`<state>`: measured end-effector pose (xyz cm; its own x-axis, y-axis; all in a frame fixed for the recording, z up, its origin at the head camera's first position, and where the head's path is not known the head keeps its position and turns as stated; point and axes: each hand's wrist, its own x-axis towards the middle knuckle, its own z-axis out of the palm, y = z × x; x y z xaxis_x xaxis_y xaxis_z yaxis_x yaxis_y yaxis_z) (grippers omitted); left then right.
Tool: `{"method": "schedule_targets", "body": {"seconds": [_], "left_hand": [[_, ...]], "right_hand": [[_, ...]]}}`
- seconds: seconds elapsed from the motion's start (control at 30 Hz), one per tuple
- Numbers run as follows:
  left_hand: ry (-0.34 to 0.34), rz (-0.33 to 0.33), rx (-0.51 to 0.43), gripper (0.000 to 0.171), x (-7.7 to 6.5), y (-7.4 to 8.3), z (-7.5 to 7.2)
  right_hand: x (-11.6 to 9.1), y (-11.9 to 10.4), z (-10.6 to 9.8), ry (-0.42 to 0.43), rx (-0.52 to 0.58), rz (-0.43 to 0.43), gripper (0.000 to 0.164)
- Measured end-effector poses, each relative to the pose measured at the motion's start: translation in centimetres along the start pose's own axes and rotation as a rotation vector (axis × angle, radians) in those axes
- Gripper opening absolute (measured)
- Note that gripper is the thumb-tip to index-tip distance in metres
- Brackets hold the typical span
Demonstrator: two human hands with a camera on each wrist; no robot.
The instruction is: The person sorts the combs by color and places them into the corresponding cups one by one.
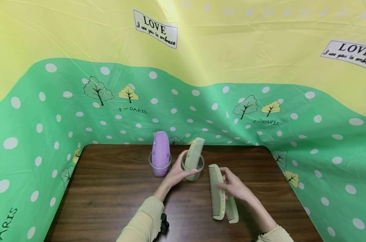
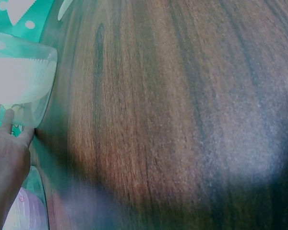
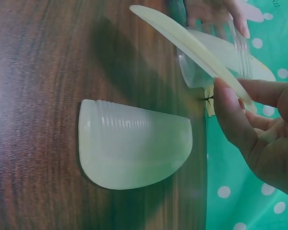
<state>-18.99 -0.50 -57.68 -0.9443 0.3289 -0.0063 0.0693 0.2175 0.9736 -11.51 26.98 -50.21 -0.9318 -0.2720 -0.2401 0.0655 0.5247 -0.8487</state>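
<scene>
My left hand (image 1: 177, 172) grips a clear cup (image 1: 189, 176) from its left side, thumb across the front. A pale green comb (image 1: 195, 153) leans inside that cup. To the right, my right hand (image 1: 233, 185) pinches a second pale green comb (image 1: 215, 193) near one end, between thumb and fingers. In the right wrist view this held comb (image 3: 189, 45) tilts above the table. A third pale green comb (image 3: 134, 148) lies flat on the wood below it, partly covered by the held one in the head view.
Left of the gripped cup stands another clear cup (image 1: 153, 166) with purple combs (image 1: 161, 149) upright in it. The dark wooden table (image 1: 110, 191) ends at a green and yellow printed cloth (image 1: 201, 114) at the back and sides.
</scene>
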Motion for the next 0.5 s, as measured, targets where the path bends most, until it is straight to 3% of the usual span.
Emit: {"method": "schedule_targets", "body": {"seconds": [0.5], "left_hand": [[0.004,0.001,0.001,0.094,0.1,-0.1,0.0]], "right_hand": [[0.4,-1.6,-2.2,0.094,-0.018,-0.076,0.064]]}}
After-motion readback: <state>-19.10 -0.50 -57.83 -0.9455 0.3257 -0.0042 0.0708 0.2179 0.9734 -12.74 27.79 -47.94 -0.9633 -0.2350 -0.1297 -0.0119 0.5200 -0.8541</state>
